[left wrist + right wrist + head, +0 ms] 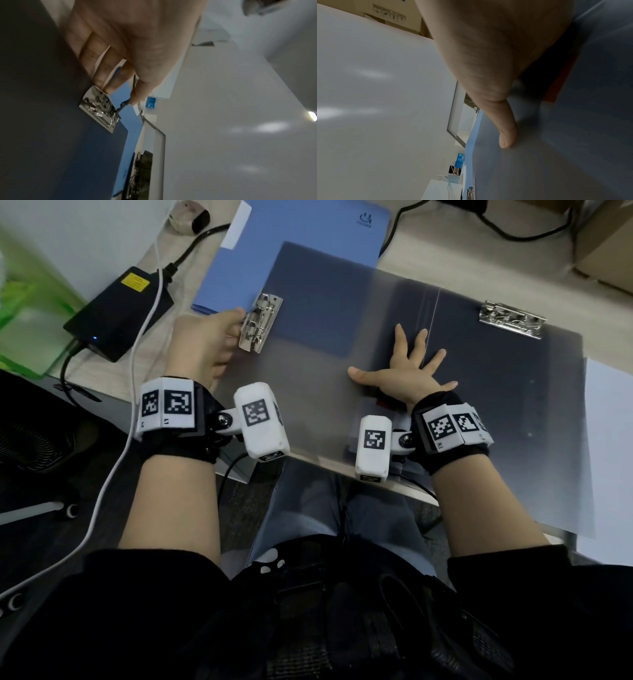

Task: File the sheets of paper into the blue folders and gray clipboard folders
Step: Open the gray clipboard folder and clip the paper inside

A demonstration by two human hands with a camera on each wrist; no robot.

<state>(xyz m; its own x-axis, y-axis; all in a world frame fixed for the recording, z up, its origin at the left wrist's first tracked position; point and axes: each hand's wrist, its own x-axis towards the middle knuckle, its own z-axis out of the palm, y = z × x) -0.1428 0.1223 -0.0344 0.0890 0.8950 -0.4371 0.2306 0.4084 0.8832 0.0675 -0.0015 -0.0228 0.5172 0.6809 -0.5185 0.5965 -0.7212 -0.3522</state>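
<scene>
A gray clipboard folder (342, 313) lies spread wide across the desk in the head view. A metal side clip (261, 322) sits on its left flap and a second metal clip (510, 318) on its right flap. My left hand (209, 344) pinches the lever of the side clip (101, 108), finger curled round the lever tip. My right hand (407, 368) rests flat with fingers spread on the folder's middle (556, 148). A blue folder (301, 251) lies partly under the gray one at the back. White sheets of paper (609, 457) lie at the right edge.
A black power adapter (120, 309) with a black cable and a white cable (144, 313) sits left of the folders. A green thing (30, 313) is at the far left. A cardboard box (606, 241) stands at the back right. The desk's front edge runs under my wrists.
</scene>
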